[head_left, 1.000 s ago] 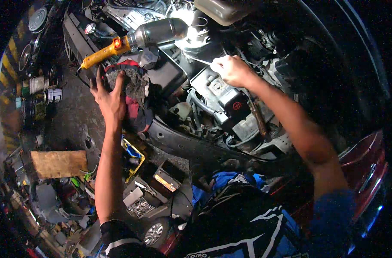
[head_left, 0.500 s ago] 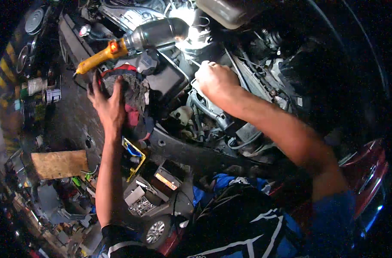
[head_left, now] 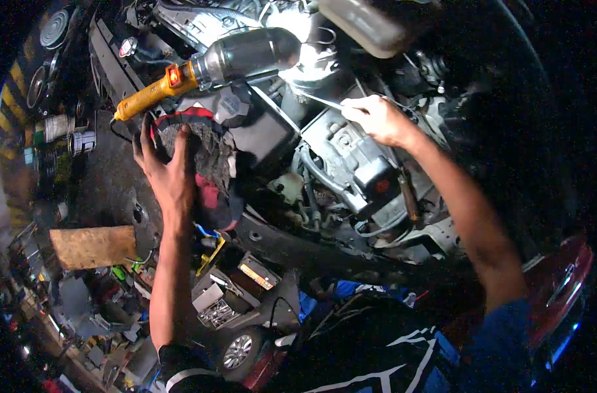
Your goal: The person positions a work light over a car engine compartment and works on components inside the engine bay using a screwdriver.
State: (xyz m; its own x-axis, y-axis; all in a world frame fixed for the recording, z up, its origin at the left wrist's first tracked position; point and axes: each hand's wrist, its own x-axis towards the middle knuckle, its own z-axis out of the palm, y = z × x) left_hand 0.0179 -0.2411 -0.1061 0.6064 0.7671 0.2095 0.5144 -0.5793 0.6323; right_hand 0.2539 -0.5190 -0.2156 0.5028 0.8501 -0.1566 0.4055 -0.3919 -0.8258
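My right hand [head_left: 383, 120] is closed around one end of a slim, shiny metal rod-like tool [head_left: 324, 100]. The tool's far end reaches the brightly lit round metal part [head_left: 311, 82] in the engine bay; glare hides whether they touch. My left hand [head_left: 164, 160] has its fingers spread, and its fingertips lie at a worn grey, black and red cloth item [head_left: 206, 147] on the front edge of the bay. Beyond those fingers lies a work lamp with a yellow handle [head_left: 148, 95] and a dark metal hood [head_left: 252, 56], its light falling on the engine.
A pale metal engine unit [head_left: 344, 147] with hoses sits below my right hand, beside a wooden-handled tool [head_left: 408, 196]. A translucent tank [head_left: 370, 29] is at the top. Lower left are a cardboard piece [head_left: 92, 247], a box of small metal parts [head_left: 216, 311] and a car wheel [head_left: 241, 352].
My right hand has moved right, away from the lit metal part, and the metal tool now shows plainly. The pale engine unit is uncovered. My left hand stays nearly in place.
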